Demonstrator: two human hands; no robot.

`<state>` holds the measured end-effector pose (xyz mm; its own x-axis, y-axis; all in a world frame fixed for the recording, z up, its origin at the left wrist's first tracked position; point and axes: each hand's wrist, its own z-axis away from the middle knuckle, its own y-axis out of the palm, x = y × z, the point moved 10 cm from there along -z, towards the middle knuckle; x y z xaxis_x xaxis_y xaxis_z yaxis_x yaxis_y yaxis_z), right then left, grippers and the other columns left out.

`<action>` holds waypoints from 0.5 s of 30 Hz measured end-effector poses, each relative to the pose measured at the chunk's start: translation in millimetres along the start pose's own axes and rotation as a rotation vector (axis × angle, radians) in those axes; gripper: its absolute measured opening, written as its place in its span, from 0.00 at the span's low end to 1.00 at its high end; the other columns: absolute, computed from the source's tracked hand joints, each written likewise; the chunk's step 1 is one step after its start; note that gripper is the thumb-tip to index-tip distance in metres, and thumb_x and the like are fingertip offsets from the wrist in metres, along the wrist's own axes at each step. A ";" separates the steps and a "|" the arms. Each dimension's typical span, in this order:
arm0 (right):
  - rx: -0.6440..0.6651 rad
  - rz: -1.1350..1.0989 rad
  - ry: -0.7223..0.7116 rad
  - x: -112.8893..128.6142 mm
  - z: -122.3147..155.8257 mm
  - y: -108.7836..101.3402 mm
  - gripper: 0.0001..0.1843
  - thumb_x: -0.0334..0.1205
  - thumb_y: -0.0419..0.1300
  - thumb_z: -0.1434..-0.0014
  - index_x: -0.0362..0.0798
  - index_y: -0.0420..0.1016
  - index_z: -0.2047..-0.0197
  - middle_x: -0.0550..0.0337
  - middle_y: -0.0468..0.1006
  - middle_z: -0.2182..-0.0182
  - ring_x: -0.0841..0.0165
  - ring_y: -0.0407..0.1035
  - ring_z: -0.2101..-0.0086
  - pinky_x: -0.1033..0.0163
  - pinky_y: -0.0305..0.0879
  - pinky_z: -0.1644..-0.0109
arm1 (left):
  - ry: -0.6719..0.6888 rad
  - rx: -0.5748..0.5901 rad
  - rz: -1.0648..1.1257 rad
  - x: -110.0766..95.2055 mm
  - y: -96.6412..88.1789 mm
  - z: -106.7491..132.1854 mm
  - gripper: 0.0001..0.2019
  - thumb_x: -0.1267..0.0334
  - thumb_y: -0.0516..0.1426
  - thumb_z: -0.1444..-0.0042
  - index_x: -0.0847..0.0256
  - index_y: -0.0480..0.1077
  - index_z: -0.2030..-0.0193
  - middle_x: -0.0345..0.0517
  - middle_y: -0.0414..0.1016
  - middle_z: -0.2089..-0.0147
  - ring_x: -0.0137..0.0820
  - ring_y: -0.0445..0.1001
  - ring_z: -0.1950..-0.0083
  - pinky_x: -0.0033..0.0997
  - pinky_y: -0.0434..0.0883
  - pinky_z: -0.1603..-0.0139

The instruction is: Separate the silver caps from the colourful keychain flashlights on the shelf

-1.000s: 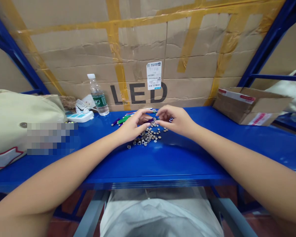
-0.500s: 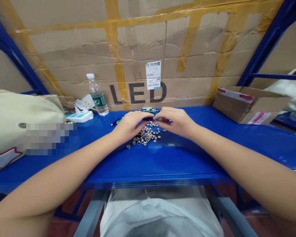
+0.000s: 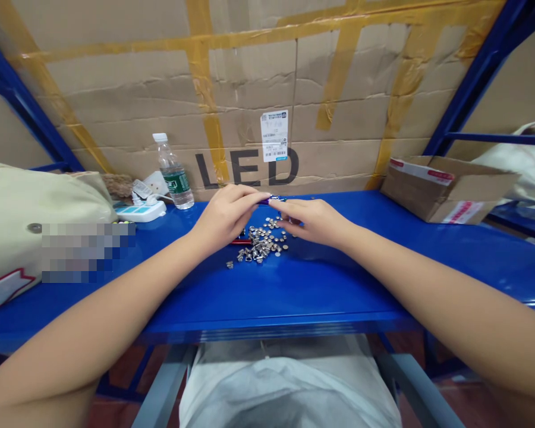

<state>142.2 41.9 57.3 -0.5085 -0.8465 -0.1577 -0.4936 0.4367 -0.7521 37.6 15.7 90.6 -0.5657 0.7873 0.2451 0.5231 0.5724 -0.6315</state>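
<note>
Toward the back of the blue table (image 3: 271, 291), my left hand (image 3: 227, 211) and my right hand (image 3: 312, 220) meet at a shiny purple-blue pen (image 3: 264, 202). The fingertips of both hands are closed at its ends, and my fingers hide much of it. Silver pen parts show just behind the fingertips, partly covered. Below my hands lies a loose pile of small silver metal pieces (image 3: 261, 244), some round like caps and others like clips. A red pen-like barrel (image 3: 241, 242) lies at the pile's left side, partly under my left hand.
A water bottle (image 3: 175, 175) and a white power strip (image 3: 142, 210) stand at the back left. A pale bag (image 3: 71, 202) rests on the left. At the right is an open cardboard box (image 3: 437, 187). A large carton (image 3: 249, 89) forms the back wall.
Both hands have moved slightly away from me, with the pen now at the back above the metal pieces. The red barrel is more exposed. The view has shifted slightly.
</note>
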 end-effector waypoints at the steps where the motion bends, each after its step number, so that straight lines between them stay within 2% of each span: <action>1: 0.032 0.026 -0.001 0.0 0.1 2.9 0.25 0.41 0.51 0.35 0.49 0.61 0.35 0.53 0.80 0.55 0.65 0.75 0.61 0.64 0.68 0.63 | 0.017 0.005 -0.039 -0.4 -2.6 -0.8 0.14 0.68 0.49 0.34 0.58 0.68 0.45 0.50 0.75 0.52 0.34 0.71 0.51 0.37 0.68 0.53; 7: 0.192 0.159 -0.031 -0.6 1.3 19.4 0.32 0.41 0.53 0.36 0.51 0.51 0.31 0.51 0.76 0.47 0.63 0.75 0.60 0.64 0.66 0.65 | 0.081 0.103 -0.222 -0.6 -6.6 -3.0 0.14 0.67 0.49 0.34 0.52 0.71 0.47 0.46 0.77 0.50 0.36 0.70 0.49 0.39 0.63 0.52; 15: 0.233 0.221 -0.039 -1.2 0.6 24.8 0.34 0.44 0.54 0.36 0.51 0.48 0.30 0.49 0.76 0.48 0.62 0.75 0.63 0.64 0.65 0.66 | 0.068 0.160 -0.228 0.2 -7.3 -3.8 0.15 0.66 0.50 0.34 0.48 0.70 0.45 0.45 0.76 0.49 0.38 0.70 0.47 0.42 0.62 0.50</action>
<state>131.0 53.5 38.5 -0.5555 -0.7519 -0.3550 -0.1967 0.5336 -0.8225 36.1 12.5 98.1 -0.6101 0.6590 0.4398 0.2766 0.6973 -0.6613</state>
